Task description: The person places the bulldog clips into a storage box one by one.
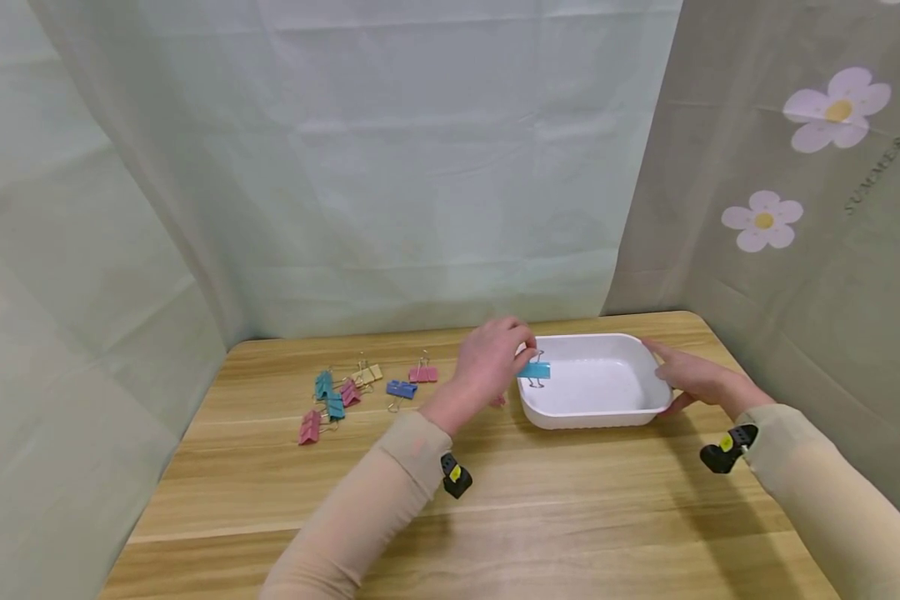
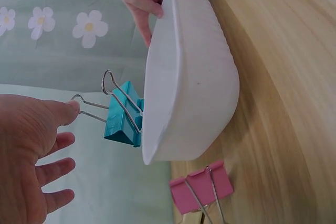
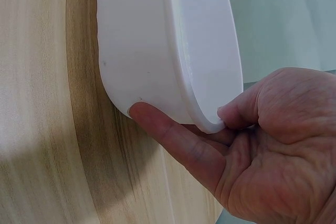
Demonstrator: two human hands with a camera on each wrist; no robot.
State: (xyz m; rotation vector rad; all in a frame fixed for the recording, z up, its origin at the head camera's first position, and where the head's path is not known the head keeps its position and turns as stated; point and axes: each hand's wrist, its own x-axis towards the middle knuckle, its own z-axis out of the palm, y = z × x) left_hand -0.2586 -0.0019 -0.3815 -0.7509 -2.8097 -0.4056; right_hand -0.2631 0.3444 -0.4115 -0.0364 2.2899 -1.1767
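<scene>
Pale fabric [image 1: 457, 167] behind and at both sides, with printed white flowers [image 1: 838, 111] on the right; wood-grain table [image 1: 540, 517] below. On the wood, toward the far right, a white tray [image 1: 592, 419], open side up. At its right end, the right hand [image 1: 692, 375]: gripping, thumb at the rim, forefinger along the outer wall. At the opposite end, the left hand [image 1: 490, 354]: pinching one wire handle of a teal binder clip [image 1: 534, 371], thumb plain to see, opposing finger hidden, remaining fingers loosely bent and off the clip. Clip body right by the tray's left rim; impossible to tell from these views whether touching it.

Farther left on the table, lying loose: a blue clip [image 1: 402, 389], a yellow clip [image 1: 369, 375], pink clips [image 1: 423, 375] and other teal clips [image 1: 334, 406], some bunched close together. Just left of the tray, beside the left wrist, a half-hidden pink clip [image 1: 499, 402].

Step in hand, by the look of it: bringing a single clip over to the tray, with the right hand as steady support. Next move probably calls for getting the clip body past the rim before loosening the pinch, without snagging the free handle on the edge, and for holding the tray firm meanwhile.
</scene>
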